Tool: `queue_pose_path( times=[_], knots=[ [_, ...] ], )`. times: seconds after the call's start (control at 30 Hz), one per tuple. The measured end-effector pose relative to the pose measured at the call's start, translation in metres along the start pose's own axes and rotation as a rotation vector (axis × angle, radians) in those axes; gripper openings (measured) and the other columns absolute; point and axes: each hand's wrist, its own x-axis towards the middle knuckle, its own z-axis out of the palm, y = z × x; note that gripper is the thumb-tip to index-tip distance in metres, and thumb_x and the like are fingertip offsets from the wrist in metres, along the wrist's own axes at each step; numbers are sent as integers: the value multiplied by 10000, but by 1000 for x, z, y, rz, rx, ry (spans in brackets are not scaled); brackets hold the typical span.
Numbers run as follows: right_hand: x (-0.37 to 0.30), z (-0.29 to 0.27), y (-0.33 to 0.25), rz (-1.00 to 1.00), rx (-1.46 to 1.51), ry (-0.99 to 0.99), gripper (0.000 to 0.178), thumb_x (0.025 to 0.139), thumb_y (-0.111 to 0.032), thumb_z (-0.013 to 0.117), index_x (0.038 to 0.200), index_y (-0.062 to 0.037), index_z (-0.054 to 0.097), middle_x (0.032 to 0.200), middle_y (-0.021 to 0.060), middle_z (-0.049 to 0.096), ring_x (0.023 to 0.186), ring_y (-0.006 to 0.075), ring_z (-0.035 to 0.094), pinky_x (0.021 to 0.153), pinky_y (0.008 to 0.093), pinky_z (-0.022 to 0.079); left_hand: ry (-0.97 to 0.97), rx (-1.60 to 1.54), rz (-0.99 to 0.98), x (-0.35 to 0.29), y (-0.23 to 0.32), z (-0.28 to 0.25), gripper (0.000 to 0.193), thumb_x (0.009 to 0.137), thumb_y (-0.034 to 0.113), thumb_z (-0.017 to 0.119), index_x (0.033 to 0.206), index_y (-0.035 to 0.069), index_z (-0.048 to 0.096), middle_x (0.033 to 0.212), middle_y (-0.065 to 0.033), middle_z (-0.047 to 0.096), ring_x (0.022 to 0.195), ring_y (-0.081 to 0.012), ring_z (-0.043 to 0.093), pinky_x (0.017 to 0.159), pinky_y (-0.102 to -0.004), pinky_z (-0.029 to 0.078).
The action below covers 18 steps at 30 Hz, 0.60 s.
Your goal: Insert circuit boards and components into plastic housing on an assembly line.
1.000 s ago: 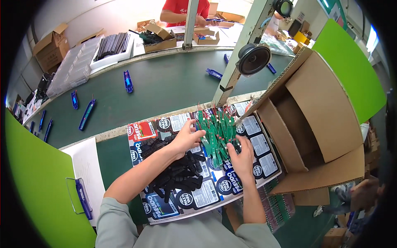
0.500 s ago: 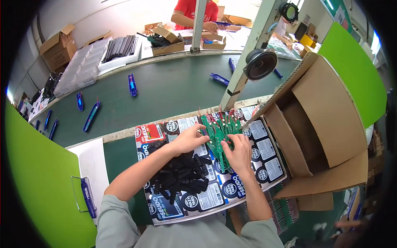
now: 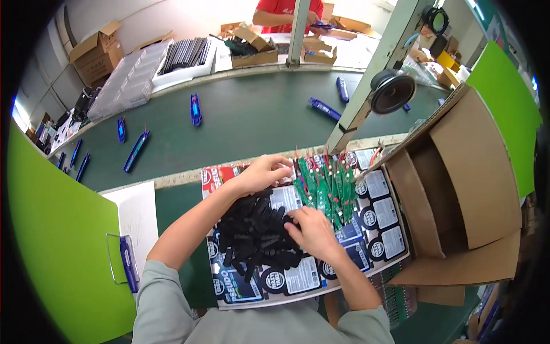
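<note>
A heap of small black pieces (image 3: 252, 235) lies on a printed sheet (image 3: 298, 278) in front of me. At its right edge is my right hand (image 3: 315, 234), thumb and fingers closed round one of the black pieces. My left hand (image 3: 264, 174) hovers beyond the heap, fingers loosely bent and apart, with nothing visible in them. Just right of it, narrow green circuit boards (image 3: 326, 192) with red wires lie bunched side by side. Neither hand is on the boards.
An open cardboard box (image 3: 424, 200) stands right, beside a post carrying a round speaker (image 3: 393, 92). Beyond the sheet, a green belt (image 3: 252, 109) bears several blue casings (image 3: 196, 109). A clipboard (image 3: 127, 264) lies left. Across the belt, a person in a red shirt (image 3: 281, 8) handles something blue.
My right hand has left the circuit boards and come nearer, to the black pieces. My left hand has let go of the boards and drawn back slightly. The view has shifted a little.
</note>
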Motion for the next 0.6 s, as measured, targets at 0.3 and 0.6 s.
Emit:
queue_pose_path(
  times=[0.3, 0.6],
  knots=[
    [-1, 24, 3, 192, 504, 307, 301, 905, -100, 699, 1103, 29, 513, 711, 137, 665, 543, 218, 660, 510, 328, 509, 490, 682, 334, 131, -10, -7, 308, 931, 177, 600, 1190, 17, 642, 1055, -178, 715, 962, -366, 683, 868, -465, 540],
    [7, 14, 6, 21, 385, 462, 249, 922, -91, 706, 1158, -14, 696, 869, 123, 606, 617, 216, 586, 560, 320, 485, 622, 753, 15, 252, -8, 28, 371, 949, 374, 600, 1229, 135, 651, 1143, -220, 666, 1074, -413, 639, 919, -510, 514]
  ],
)
